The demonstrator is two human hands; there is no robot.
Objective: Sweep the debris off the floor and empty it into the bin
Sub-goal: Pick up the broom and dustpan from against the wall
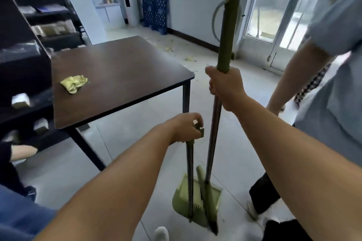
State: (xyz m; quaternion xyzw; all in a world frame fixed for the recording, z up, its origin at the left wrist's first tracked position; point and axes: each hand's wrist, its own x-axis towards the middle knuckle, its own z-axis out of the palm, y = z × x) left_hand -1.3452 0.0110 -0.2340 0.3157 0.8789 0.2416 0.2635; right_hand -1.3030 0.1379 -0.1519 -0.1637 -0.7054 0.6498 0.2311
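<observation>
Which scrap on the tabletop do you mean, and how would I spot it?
Find the dark brown table left of the two hands. Near its left edge, close to the black shelving, lies a crumpled yellow-green wrapper. It is the only thing on the tabletop, unlike the scattered yellow debris on the floor beyond the table's far corner.

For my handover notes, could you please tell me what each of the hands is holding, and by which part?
The left hand grips the top of the dustpan handle; the right hand grips the broom handle just below its green upper sleeve.
</observation>
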